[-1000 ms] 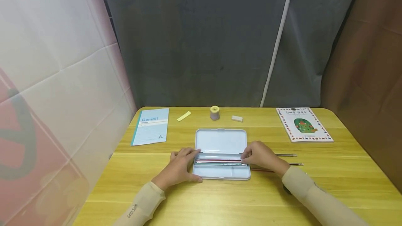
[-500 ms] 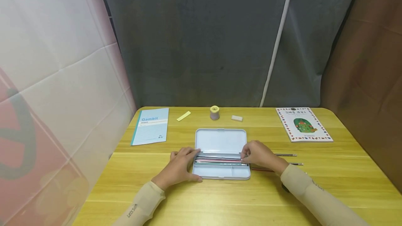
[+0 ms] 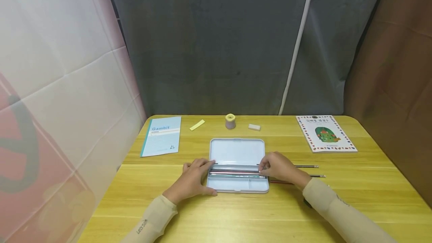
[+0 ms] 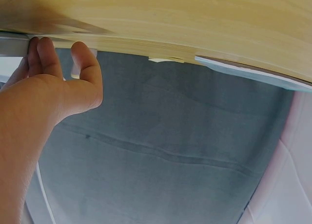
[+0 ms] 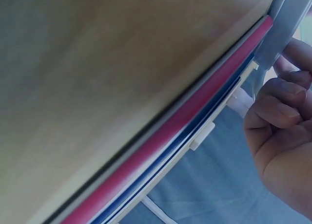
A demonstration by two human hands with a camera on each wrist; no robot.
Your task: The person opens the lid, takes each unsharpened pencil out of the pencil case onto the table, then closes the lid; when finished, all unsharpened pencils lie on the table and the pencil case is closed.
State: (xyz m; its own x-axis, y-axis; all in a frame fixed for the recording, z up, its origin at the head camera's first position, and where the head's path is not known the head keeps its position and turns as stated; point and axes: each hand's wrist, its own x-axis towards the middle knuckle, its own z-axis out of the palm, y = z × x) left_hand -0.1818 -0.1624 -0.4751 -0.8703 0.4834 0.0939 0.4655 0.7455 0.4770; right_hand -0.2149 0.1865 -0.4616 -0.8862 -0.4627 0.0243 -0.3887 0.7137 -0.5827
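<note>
A white pencil case (image 3: pixel 237 151) lies with its lid raised at the middle of the table. Several pencils (image 3: pixel 236 176) lie lengthwise in its tray. My left hand (image 3: pixel 190 181) spans the case's left end, thumb by the front corner and fingers by the hinge; the left wrist view has those fingertips at the edge. Over the tray's right end, my right hand (image 3: pixel 278 168) pinches the end of a pencil, mostly hidden by the fingers. In the right wrist view, a red pencil (image 5: pixel 195 107) lies near the camera, outside the case's end (image 5: pixel 282 34).
To the right of the case lie a dark pencil (image 3: pixel 307 166), another dark pencil (image 3: pixel 317 176) and a red one (image 3: pixel 280 182). Behind stand a yellow strip (image 3: pixel 197 125), a yellow-topped container (image 3: pixel 230 121) and an eraser (image 3: pixel 254 127). A notebook (image 3: pixel 162 136) and a booklet (image 3: pixel 326 134) flank them.
Pencils in the tray have shifted slightly under the right hand's fingers. Both hands and the case stay in nearly the same place.
</note>
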